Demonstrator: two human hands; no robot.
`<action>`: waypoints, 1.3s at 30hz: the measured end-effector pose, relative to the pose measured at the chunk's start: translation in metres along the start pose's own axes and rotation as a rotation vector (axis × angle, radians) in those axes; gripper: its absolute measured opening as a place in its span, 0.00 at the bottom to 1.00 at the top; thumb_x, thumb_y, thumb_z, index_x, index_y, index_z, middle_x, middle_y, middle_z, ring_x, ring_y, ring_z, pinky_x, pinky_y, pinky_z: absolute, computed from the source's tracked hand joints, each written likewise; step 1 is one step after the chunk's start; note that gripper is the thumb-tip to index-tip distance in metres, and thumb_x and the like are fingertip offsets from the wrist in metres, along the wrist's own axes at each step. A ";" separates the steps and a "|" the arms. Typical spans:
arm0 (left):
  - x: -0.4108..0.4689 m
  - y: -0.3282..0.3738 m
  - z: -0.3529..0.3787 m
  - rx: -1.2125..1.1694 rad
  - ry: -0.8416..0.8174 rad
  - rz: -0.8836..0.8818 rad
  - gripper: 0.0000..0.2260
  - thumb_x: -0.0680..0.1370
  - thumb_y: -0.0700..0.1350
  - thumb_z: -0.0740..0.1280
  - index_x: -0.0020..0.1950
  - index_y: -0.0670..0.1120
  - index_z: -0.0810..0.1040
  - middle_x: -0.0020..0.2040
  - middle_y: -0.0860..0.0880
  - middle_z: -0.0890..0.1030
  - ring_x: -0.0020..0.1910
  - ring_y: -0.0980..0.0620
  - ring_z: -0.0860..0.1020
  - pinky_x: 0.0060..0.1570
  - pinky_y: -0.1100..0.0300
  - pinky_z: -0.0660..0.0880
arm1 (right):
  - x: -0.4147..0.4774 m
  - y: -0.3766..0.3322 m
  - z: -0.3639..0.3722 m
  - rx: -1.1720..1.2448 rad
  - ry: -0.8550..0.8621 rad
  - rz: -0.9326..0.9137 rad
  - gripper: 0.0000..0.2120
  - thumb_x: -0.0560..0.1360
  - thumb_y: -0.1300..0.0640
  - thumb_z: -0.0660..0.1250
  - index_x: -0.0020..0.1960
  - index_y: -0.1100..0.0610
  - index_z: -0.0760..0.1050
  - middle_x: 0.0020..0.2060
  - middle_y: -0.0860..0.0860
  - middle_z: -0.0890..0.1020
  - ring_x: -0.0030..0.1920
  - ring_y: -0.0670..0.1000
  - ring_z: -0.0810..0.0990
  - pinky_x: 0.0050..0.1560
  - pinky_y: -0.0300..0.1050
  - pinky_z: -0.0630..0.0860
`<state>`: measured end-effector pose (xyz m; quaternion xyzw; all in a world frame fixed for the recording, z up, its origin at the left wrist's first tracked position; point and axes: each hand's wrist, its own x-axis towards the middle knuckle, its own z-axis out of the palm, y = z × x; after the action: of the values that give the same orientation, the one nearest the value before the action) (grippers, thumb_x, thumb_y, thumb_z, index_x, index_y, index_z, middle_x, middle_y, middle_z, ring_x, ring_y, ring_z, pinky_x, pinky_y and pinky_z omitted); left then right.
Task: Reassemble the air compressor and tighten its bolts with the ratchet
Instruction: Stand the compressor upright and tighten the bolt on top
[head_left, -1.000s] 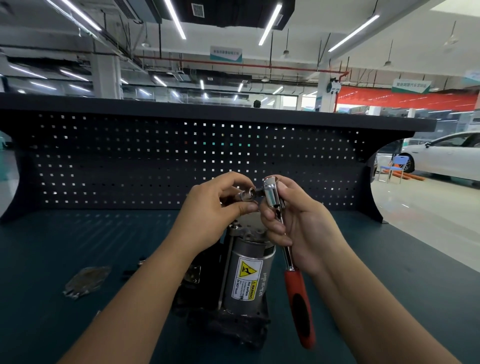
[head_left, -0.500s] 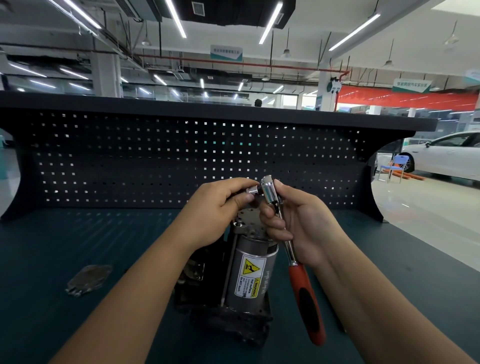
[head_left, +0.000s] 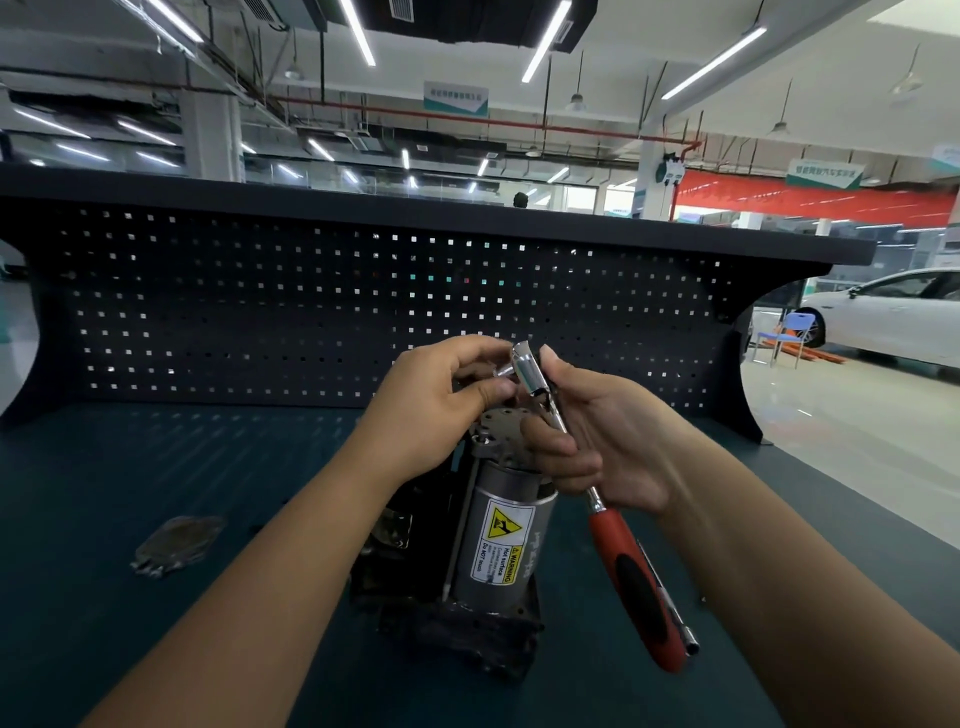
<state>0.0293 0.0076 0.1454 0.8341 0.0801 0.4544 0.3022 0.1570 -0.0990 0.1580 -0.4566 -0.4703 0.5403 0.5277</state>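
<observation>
We saw the right hand (head_left: 613, 441) clenched round the ratchet (head_left: 636, 582) just below its head, with the thumb up beside the head and the red handle hanging down toward the bench (head_left: 156, 467). The left hand (head_left: 441, 395) pinched a small socket (head_left: 502, 371) between thumb and fingertips and held it against the side of the head. We could not tell whether the socket was seated on the drive or only touching it.

The compressor (head_left: 498, 525) stood upright on the bench directly below both hands. Its grey top plate (head_left: 501, 428) was just under the right fingers, and the warning label faced us. A thin chrome rod (head_left: 675, 618) lay on the bench beside the handle, and a flat, gasket-like piece (head_left: 176, 543) lay well apart to the left. The pegboard (head_left: 260, 312) rose behind.

We judged the step in hand to be fitting the socket to the ratchet, ahead of any tightening. No bolt was being turned, and the tool was held clear of the plate.

The next move, as we read it, called for pushing the socket fully home on the drive. The right hand would then slide down to the red handle for leverage. The socket would be lowered square onto a bolt in the plate while the left hand steadied the compressor. A half-seated socket could drop off or slip on the bolt head.
</observation>
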 end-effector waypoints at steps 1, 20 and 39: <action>0.000 0.000 0.000 0.020 -0.006 0.009 0.13 0.76 0.41 0.68 0.52 0.60 0.78 0.45 0.59 0.83 0.47 0.65 0.79 0.48 0.67 0.75 | -0.001 -0.002 0.001 -0.036 0.021 0.010 0.20 0.76 0.39 0.51 0.47 0.54 0.71 0.21 0.49 0.68 0.17 0.44 0.63 0.17 0.33 0.61; -0.001 -0.003 -0.001 -0.168 0.220 -0.065 0.05 0.80 0.43 0.63 0.50 0.49 0.78 0.39 0.54 0.84 0.40 0.54 0.82 0.43 0.62 0.79 | -0.063 0.007 -0.008 -0.916 0.316 -0.170 0.05 0.74 0.52 0.69 0.43 0.48 0.73 0.26 0.47 0.73 0.25 0.44 0.71 0.25 0.36 0.68; -0.003 -0.001 -0.002 -0.270 0.201 -0.137 0.13 0.82 0.43 0.57 0.48 0.52 0.80 0.42 0.54 0.85 0.41 0.54 0.83 0.43 0.62 0.80 | -0.056 -0.060 -0.068 -1.505 0.338 -0.309 0.15 0.71 0.51 0.72 0.31 0.52 0.70 0.26 0.45 0.72 0.26 0.42 0.68 0.33 0.32 0.67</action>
<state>0.0264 0.0083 0.1436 0.7289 0.1051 0.5206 0.4320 0.2343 -0.1535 0.2079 -0.6967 -0.6813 -0.0798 0.2100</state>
